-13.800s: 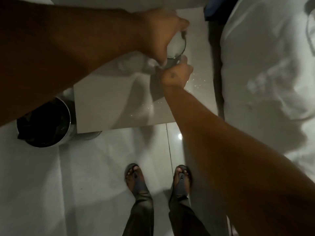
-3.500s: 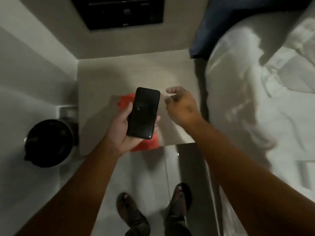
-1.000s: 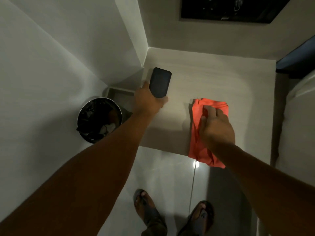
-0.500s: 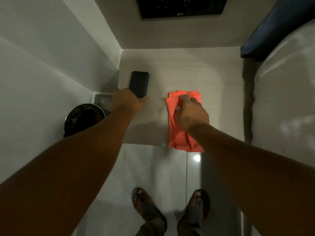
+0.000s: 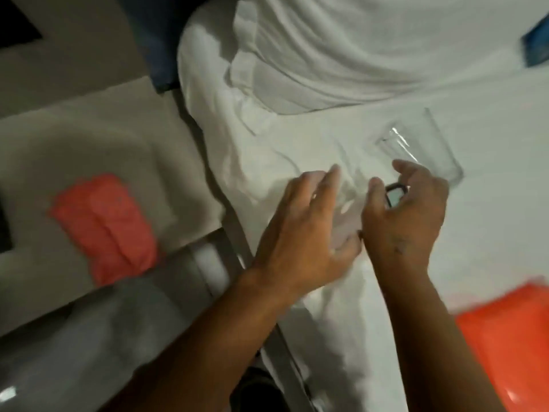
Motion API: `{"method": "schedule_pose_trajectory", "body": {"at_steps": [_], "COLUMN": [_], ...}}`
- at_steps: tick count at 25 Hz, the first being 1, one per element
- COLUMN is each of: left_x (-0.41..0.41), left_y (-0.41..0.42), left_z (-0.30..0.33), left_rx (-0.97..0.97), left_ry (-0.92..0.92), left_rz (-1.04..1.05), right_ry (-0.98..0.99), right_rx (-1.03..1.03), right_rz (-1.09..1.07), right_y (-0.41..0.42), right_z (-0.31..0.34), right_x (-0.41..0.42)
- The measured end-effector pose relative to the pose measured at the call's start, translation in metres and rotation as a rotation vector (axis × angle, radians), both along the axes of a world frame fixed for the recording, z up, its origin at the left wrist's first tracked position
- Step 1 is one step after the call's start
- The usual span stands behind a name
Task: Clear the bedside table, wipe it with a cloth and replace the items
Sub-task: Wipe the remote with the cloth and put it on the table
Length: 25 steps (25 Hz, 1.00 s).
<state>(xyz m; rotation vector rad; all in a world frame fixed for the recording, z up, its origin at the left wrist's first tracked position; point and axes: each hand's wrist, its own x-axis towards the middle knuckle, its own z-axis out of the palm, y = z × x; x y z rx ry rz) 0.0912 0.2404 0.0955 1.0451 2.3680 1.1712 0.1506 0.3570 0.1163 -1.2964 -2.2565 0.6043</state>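
Note:
My left hand (image 5: 300,230) and my right hand (image 5: 407,215) are over the white bed (image 5: 341,307), both blurred. A clear glass (image 5: 421,147) lies on its side on the sheet just beyond my right fingers. A second, faint clear glass (image 5: 349,188) shows between my hands, with my left fingers spread around it; whether they grip it is unclear. A small dark-rimmed object (image 5: 395,194) lies under my right hand's parted fingers. The folded orange cloth (image 5: 104,224) lies on the bedside table (image 5: 89,138), overhanging its front edge. The black phone (image 5: 4,227) shows at the table's left edge.
Another orange item (image 5: 511,331) lies on the bed at the lower right. A white pillow (image 5: 326,55) sits at the head of the bed, a blue object (image 5: 534,49) at the far right. Grey floor tiles (image 5: 89,337) lie below the table.
My view has swung right from the table to the bed. My left hand let go of the phone and my right hand left the cloth; both now reach over the sheet at the glasses.

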Motion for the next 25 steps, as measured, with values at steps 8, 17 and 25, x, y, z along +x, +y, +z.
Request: {"method": "schedule_pose_trajectory", "body": {"at_steps": [8, 17, 25], "left_x": [-0.021, -0.108, -0.128], "left_y": [0.067, -0.142, -0.317], "left_z": [0.001, -0.046, -0.129], "left_rx": [-0.289, 0.662, 0.980], "left_ry": [0.029, -1.615, -1.464], "left_rz": [-0.322, 0.022, 0.621], "right_ry": [0.162, 0.310, -0.392], "right_rx": [-0.641, -1.078, -0.073], "right_rz": [-0.306, 0.406, 1.155], "right_y": [0.048, -0.098, -0.268], "right_z": [-0.022, -0.027, -0.188], "right_x": [0.026, -0.123, -0.189]}}
